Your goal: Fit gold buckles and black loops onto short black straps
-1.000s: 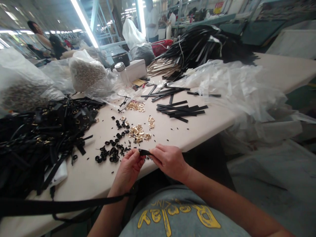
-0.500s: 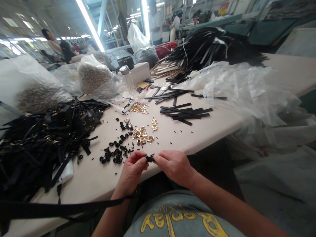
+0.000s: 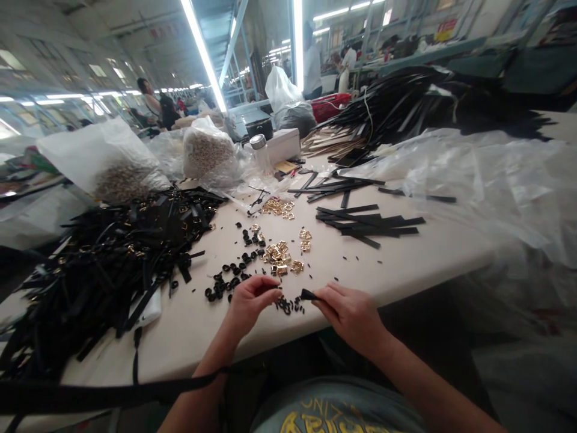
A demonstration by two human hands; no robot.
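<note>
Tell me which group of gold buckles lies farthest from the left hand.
The back group, beside the clear plastic; the other gold buckles lie closer to the left hand.

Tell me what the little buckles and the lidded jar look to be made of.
Buckles: probably polished metal, given their bright gold glints. Jar: clear glass or plastic, since it is see-through; its lid looks like brushed metal, silvery grey.
</note>
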